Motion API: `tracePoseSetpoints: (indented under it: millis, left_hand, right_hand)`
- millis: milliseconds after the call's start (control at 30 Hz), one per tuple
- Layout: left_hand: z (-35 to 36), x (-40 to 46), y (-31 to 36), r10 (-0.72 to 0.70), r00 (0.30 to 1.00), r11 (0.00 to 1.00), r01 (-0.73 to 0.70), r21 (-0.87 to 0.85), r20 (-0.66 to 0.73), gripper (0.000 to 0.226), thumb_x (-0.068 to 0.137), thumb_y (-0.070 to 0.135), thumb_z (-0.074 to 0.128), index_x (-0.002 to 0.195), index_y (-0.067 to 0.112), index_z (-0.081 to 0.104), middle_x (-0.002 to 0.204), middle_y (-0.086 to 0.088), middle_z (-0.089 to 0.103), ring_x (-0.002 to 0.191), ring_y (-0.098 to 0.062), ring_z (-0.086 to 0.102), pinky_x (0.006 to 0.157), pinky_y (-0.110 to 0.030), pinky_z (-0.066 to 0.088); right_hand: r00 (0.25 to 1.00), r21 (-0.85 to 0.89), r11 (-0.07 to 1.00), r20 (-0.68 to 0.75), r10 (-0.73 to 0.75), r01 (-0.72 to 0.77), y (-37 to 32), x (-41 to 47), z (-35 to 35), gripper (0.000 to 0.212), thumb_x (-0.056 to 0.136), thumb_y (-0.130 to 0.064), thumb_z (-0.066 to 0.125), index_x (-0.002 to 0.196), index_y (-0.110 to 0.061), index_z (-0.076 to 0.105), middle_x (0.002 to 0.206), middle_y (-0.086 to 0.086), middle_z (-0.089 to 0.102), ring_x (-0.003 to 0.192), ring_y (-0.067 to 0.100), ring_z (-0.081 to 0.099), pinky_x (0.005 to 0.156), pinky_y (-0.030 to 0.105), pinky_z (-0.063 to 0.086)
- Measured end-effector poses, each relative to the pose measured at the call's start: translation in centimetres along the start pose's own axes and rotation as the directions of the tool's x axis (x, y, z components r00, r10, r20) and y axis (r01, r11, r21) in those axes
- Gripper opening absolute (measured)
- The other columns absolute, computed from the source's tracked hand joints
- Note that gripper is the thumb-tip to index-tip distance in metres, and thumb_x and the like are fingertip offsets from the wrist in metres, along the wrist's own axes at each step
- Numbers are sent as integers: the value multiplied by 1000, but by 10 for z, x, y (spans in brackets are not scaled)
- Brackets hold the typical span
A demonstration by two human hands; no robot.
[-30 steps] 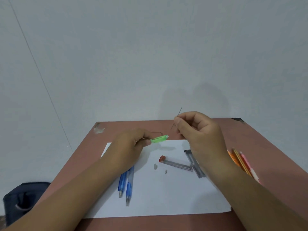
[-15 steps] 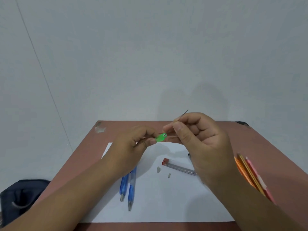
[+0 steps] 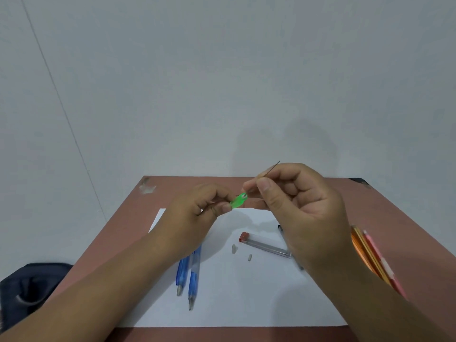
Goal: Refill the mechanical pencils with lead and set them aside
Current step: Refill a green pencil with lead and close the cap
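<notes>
green mechanical pencil (image 3: 238, 200) is sitting pinched in the left hand (image 3: 197, 213) above the white paper (image 3: 246, 292) — two blue pencils (image 3: 190, 272) lying below — while the right hand (image 3: 296, 206) is pinching a thin lead (image 3: 272, 167) at its open end.

bare white paper (image 3: 259, 299) nearside; blue pencils (image 3: 191, 272) left, lead tube (image 3: 265, 246) right

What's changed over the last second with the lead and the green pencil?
The right hand brought the lead leftward and down until its fingertips meet the open end of the green pencil, closing the gap. The left hand kept its pinch on the pencil. The blue pencils, lead tube and paper stayed put.
</notes>
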State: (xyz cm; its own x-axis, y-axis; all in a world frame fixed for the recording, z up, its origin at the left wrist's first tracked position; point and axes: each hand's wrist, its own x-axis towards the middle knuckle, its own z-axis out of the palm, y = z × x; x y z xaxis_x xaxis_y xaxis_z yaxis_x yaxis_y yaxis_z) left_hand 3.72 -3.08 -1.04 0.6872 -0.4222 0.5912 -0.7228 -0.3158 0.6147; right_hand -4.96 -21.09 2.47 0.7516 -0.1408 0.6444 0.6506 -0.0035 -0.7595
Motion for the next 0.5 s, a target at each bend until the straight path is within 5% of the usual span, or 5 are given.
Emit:
tracePoseSetpoints:
  millis: [300,500]
  left_hand:
    - [-1,0,1,13,1000,1000,-13,-1,4,23,88,45,52,103,35,65,100,16,68,96,-12,63,81,-25,51]
    - [-2,-1,-1,-46,999,999,46,-12,1,17,90,27,58,92,39,69,92,13,68,91,-12,63,77,-21,50]
  right_hand:
    - [995,-236,967,57,-85,96,10,0,-3,8,91,-9,70,97,-13,74,94,-2,76,90,22,75,80,38,62]
    - [998,-295,955,64,10,10,11,-1,-5,18,90,-8,74,101,-23,75,93,-12,76,92,10,74,81,19,57]
